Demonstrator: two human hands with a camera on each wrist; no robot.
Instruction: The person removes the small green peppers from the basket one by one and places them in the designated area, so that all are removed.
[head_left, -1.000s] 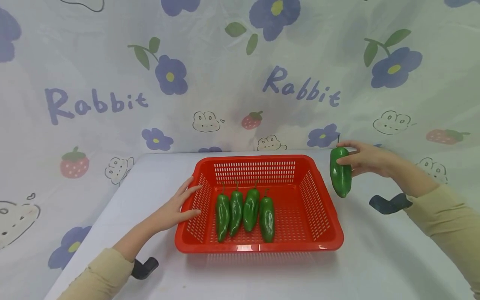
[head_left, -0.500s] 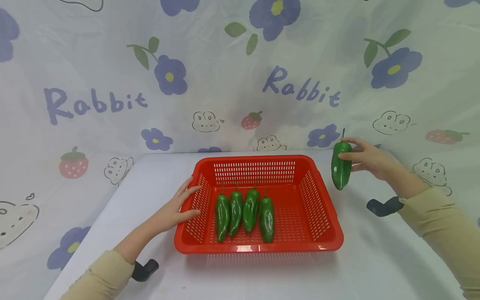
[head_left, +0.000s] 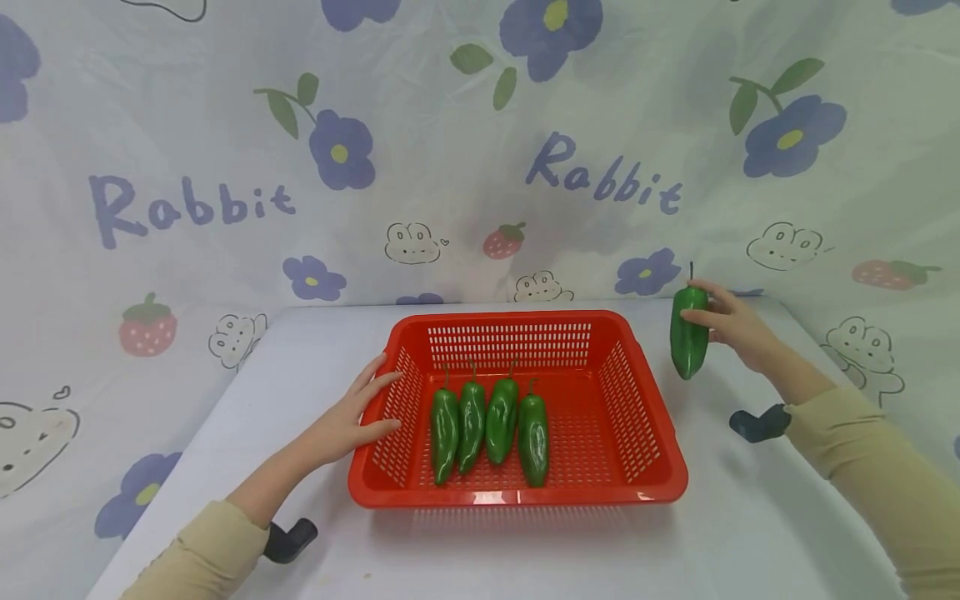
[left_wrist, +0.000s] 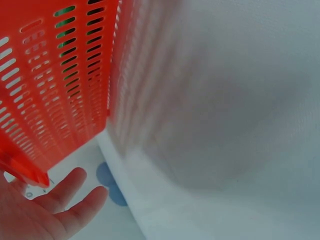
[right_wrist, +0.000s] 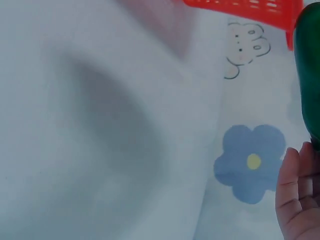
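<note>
Beige sleeves [head_left: 881,492], a curved black piece [head_left: 761,424] at each cuff [head_left: 828,427]

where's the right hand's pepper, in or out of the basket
Out: in the head view the right hand holds the pepper to the right of the red basket, not over it.

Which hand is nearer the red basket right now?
Left. The left hand is at the left rim of the red basket, reaching over it; the right hand is apart, beyond the right rim, pinching a green pepper.
</note>
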